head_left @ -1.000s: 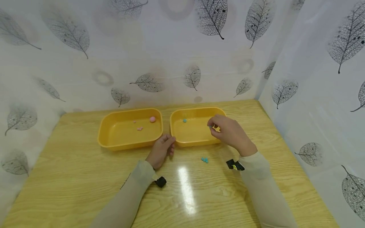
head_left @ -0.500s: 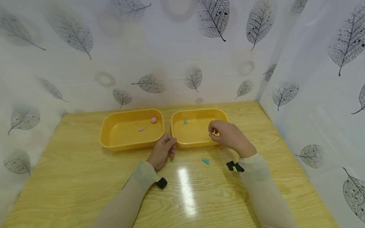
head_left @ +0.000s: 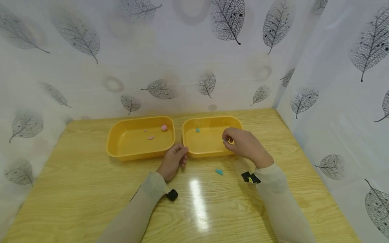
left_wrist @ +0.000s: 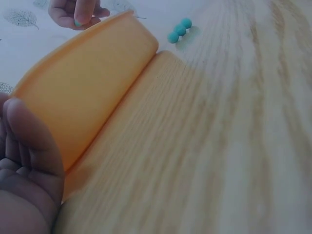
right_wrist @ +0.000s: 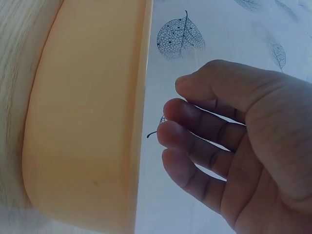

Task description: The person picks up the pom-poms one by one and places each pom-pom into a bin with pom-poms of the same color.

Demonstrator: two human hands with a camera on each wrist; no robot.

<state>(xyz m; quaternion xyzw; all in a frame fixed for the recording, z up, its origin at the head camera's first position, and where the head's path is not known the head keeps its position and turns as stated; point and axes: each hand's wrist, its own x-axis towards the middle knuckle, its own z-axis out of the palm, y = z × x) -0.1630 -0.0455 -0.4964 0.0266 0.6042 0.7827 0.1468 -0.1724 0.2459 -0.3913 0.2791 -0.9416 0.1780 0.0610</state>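
My right hand (head_left: 244, 143) is over the right part of the right yellow tray (head_left: 206, 154), pinching a small turquoise ball (head_left: 224, 140) between thumb and index finger. In the right wrist view, the loosely bent fingers of that hand (right_wrist: 229, 131) appear beside the tray wall, and the ball is hidden. My left hand (head_left: 172, 162) rests at this tray's front left corner, its thumb at the rim and its other fingers loosely bent. Inside the tray lies another turquoise ball (head_left: 198, 130). Several more turquoise balls (head_left: 219, 171) lie together on the table in front of it.
A second yellow tray (head_left: 136, 156) stands to the left, holding a larger pink ball (head_left: 164, 128) and several tiny pink balls (head_left: 150, 137). The wooden table (head_left: 76, 189) ends at a leaf-patterned curtain (head_left: 182, 57) behind and at the right side.
The right hand has lowered slightly over the right tray, still pinching the turquoise ball. The whole head view has shifted a little; the left hand keeps its place at the tray corner.
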